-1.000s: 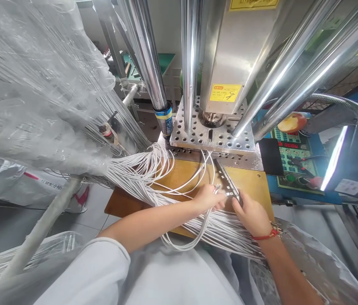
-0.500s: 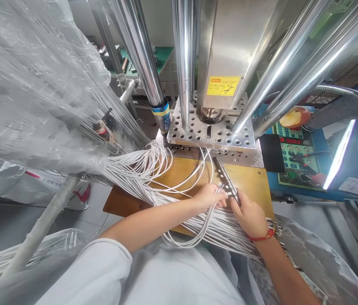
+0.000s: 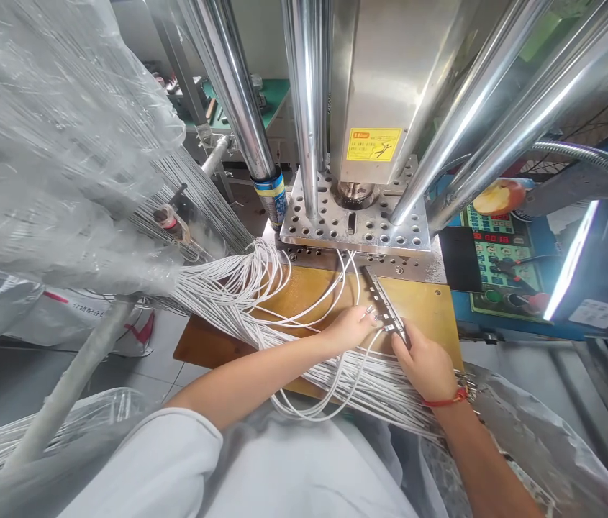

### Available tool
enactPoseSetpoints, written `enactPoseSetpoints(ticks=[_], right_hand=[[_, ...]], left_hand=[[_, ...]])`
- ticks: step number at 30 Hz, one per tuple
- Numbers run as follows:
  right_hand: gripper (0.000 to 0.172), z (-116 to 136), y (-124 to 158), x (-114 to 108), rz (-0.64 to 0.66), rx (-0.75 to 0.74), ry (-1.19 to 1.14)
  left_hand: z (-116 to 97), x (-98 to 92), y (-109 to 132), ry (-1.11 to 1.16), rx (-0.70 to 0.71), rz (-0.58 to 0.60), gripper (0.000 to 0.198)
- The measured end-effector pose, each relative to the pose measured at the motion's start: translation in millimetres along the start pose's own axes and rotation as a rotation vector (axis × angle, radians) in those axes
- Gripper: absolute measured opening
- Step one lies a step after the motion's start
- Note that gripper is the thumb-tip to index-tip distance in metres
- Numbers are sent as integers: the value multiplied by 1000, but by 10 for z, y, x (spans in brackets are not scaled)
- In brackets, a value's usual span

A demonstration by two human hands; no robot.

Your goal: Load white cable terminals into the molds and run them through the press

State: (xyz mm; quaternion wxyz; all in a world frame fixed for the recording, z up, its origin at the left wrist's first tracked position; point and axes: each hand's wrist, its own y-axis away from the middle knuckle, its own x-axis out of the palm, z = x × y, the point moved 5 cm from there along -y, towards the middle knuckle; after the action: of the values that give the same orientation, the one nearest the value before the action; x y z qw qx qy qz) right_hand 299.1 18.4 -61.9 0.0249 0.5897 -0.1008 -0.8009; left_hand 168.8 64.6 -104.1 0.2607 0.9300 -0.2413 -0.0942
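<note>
My left hand (image 3: 350, 331) is closed around white cables (image 3: 339, 374) whose small metal ends (image 3: 369, 311) poke out past the fingertips. Just to its right, my right hand (image 3: 427, 363) grips the near end of a long dark slotted strip (image 3: 382, 296), with the thumb against its side. One cable's end lies at a slot near that end of the strip, its white lead looping down toward my body. Under both hands runs a thick bundle of white cables (image 3: 390, 399) across the brown board (image 3: 433, 316). My left fingertips are partly hidden.
A steel press with a perforated plate (image 3: 357, 234) and thick columns stands ahead; two or so cables run beneath its plate. Plastic-wrapped cables (image 3: 39, 180) hang at left. At right are a control panel (image 3: 501, 252), a bitten apple (image 3: 501, 196) and a bright lamp (image 3: 573, 259).
My left hand has shifted slightly left, away from the strip's near end. One cable has left it and now lies at a slot. The panel's red digits have changed.
</note>
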Motion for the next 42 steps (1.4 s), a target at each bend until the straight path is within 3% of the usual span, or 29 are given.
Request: enactPoseSetpoints(ticks=[5,19,21,23,26,34,42], right_hand=[[31,-21,8,11,-11,1,1],[33,-52,49,44,-60,-69,15],[32,-68,54,6,-36,-49,-14],[32,-84,58,-31,-13,-38,-49],[33,-109,63,-57,3,-26,-77],[31,-135,58,-25,43,45,-129],[31,-140,85,-21,46,39,-165]], left_hand=[[-42,2,-36,-226,81,-51,22],[-130,105,-11,-220,100,49,24],[-241,41,24,-310,168,-8,23],[-366,-82,50,-401,246,-161,20],[-423,-216,34,-429,248,-299,18],[-143,-99,-225,-374,117,-110,25],[-132,-64,-301,-199,44,-32,25]])
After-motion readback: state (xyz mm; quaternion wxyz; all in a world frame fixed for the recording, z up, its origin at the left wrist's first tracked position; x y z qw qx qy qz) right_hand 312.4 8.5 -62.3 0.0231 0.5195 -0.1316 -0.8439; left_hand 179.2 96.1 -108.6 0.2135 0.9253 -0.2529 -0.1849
